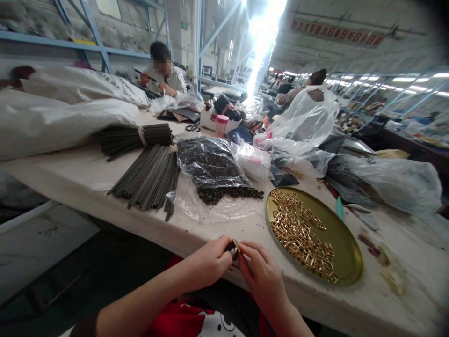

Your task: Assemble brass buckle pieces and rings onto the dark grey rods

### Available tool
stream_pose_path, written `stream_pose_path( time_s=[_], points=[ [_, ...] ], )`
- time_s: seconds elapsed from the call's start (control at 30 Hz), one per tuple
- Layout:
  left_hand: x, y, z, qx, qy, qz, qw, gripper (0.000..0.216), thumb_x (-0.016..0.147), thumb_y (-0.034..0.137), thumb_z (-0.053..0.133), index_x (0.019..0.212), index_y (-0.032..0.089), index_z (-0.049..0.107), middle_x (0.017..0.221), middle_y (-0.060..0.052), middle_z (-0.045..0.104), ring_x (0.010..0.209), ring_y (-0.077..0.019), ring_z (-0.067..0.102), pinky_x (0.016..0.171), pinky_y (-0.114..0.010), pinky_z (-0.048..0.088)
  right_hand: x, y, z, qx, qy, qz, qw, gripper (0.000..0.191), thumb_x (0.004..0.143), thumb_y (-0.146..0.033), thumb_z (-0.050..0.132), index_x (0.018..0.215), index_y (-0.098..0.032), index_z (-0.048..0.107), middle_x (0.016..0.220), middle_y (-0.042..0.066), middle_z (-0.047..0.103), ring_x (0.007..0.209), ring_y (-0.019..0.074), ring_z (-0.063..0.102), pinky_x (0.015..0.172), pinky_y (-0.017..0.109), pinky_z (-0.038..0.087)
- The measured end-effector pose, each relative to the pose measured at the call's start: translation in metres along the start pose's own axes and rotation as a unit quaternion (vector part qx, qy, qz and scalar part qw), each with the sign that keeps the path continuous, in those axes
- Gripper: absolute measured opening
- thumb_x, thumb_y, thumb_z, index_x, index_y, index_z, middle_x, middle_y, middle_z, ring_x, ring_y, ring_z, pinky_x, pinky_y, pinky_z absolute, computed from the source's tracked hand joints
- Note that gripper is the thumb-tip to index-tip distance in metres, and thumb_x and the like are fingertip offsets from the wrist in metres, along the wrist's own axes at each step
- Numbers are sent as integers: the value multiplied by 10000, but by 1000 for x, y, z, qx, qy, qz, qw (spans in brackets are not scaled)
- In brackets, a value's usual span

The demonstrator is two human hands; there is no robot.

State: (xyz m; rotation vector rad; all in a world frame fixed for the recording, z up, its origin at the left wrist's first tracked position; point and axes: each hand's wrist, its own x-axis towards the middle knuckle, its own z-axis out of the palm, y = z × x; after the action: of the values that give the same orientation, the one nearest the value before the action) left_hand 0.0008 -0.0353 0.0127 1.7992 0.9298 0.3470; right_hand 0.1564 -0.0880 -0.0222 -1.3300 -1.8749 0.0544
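Observation:
At the front edge of the table my left hand (214, 260) pinches a short dark strap (229, 246) between thumb and fingers. Against it, my right hand (264, 275) grips a small gold buckle (236, 245) with its fingertips. Buckle and strap meet between the two hands; fingers partly cover both, so I cannot tell whether the strap passes through the buckle. To the right lies a round gold-coloured tray (345, 243) with many loose gold buckles (298, 234). Beyond my hands, a clear plastic bag (213, 161) holds small dark loops (224, 194), some spilling out.
Dark strips (149, 180) lie fanned on the left, below a tied bundle (154, 135). White sacks (66, 114) fill the far left. A pink-lidded jar (220, 125), scissors (192, 128) and a teal tool (339, 208) lie about. Across the table a person (163, 70) works.

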Motion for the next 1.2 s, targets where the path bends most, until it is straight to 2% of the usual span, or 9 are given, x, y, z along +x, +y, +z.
stream_pose_path(
  time_s=[0.1, 0.2, 0.33, 0.43, 0.53, 0.73, 0.83, 0.93, 1.2],
  points=[
    [-4, 0, -1, -5, -6, -4, 1000, 193, 801, 154, 307, 779, 157, 499, 700, 1, 517, 698, -144, 486, 655, -248, 367, 3, 0, -3, 63, -16, 57, 996, 155, 765, -113, 507, 843, -196, 613, 808, 52, 655, 759, 165, 621, 694, 273, 512],
    [-8, 2, -2, -33, 5, -13, 999, 323, 831, 180, 321, 1131, 138, 433, 708, 8, 539, 715, -145, 504, 695, -254, 371, 7, 0, -4, 192, -48, 199, 960, 74, 750, -164, 538, 779, -194, 599, 728, 23, 639, 676, 149, 609, 631, 256, 495],
    [-9, 5, -4, -51, -43, 18, 998, 492, 861, 212, 318, 1345, 217, 230, 658, 37, 492, 636, -125, 474, 655, -237, 364, 11, 4, 2, 441, -49, 374, 815, 164, 709, -295, 633, 824, -194, 573, 715, -5, 622, 640, 123, 588, 601, 235, 478],
    [-5, 5, -6, -77, -71, 27, 994, 416, 868, 240, 318, 1279, 246, 377, 629, 43, 437, 582, -108, 422, 585, -210, 342, 11, 10, 11, 556, -41, 436, 706, 312, 638, -316, 715, 882, -210, 551, 713, -29, 611, 620, 103, 570, 588, 217, 454],
    [4, 0, -7, -118, -88, 6, 989, 324, 861, 270, 349, 1142, 203, 497, 591, 51, 409, 557, -101, 401, 551, -199, 325, 9, 16, 22, 590, -36, 467, 657, 389, 619, -319, 741, 919, -213, 516, 665, -49, 587, 565, 86, 549, 562, 207, 425],
    [35, -19, -5, -177, -75, -42, 981, 236, 829, 366, 402, 857, 155, 504, 526, 73, 383, 488, -84, 358, 495, -195, 279, 14, 38, 36, 543, -76, 432, 716, 352, 687, -377, 673, 928, -199, 487, 594, -64, 529, 539, 93, 528, 544, 215, 408],
    [50, -21, -7, -204, -73, -87, 973, 231, 803, 384, 417, 829, 162, 477, 492, 85, 367, 468, -80, 327, 478, -194, 251, 35, 73, 30, 395, -115, 363, 836, 257, 779, -407, 541, 914, -190, 515, 640, -24, 559, 589, 126, 551, 571, 249, 438],
    [66, -22, -8, -224, -65, -120, 965, 264, 767, 414, 443, 837, 160, 466, 461, 92, 361, 462, -81, 308, 476, -197, 230, 71, 129, 20, 42, -88, 267, 959, 232, 853, -344, 398, 875, -179, 559, 740, 30, 596, 671, 155, 570, 627, 265, 450],
    [89, -32, -6, -230, -52, -129, 963, 328, 747, 484, 456, 819, 165, 463, 447, 103, 338, 434, -74, 292, 457, -200, 211, 129, 213, 39, -113, -92, 256, 955, 83, 750, -223, 562, 761, -169, 624, 815, 91, 604, 776, 209, 567, 736, 300, 385]
  ],
)
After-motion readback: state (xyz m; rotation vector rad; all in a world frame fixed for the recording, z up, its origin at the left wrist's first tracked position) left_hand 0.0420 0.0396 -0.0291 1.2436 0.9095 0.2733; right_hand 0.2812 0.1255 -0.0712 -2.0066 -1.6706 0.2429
